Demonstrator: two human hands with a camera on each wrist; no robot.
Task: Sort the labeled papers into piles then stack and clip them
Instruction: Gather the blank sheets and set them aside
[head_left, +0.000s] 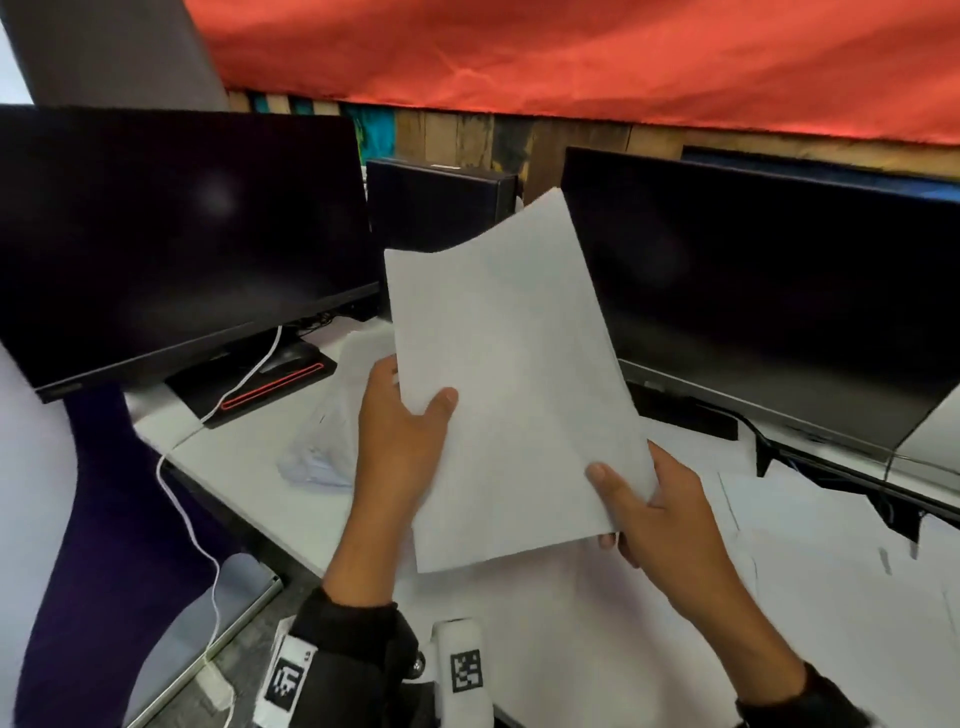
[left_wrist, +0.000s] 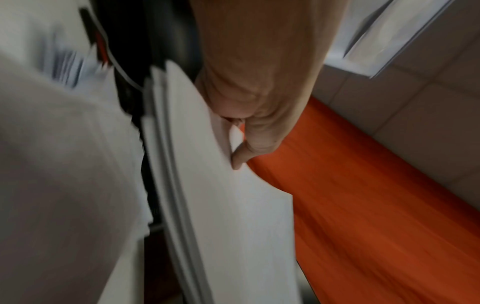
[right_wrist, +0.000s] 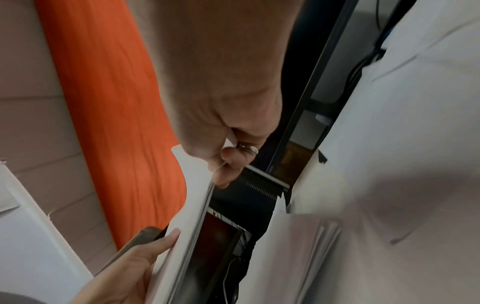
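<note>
A stack of white papers (head_left: 514, 374) is held tilted up above the desk, its blank side toward me. My left hand (head_left: 402, 421) grips its left edge, thumb on the front and fingers behind. My right hand (head_left: 639, 499) pinches the lower right corner, thumb on top. In the left wrist view the stack of papers (left_wrist: 221, 195) shows several sheet edges under my left hand (left_wrist: 241, 135). The right wrist view shows my right hand (right_wrist: 226, 156) closed on the sheaf's edge (right_wrist: 187, 222), with the left hand's fingers (right_wrist: 155, 244) on it lower down.
Two dark monitors stand at the left (head_left: 171, 244) and right (head_left: 769, 291), with a black box (head_left: 436, 208) between them. More loose papers lie on the white desk at the left (head_left: 332, 431) and right (head_left: 831, 545). A white cable (head_left: 192, 519) hangs off the desk edge.
</note>
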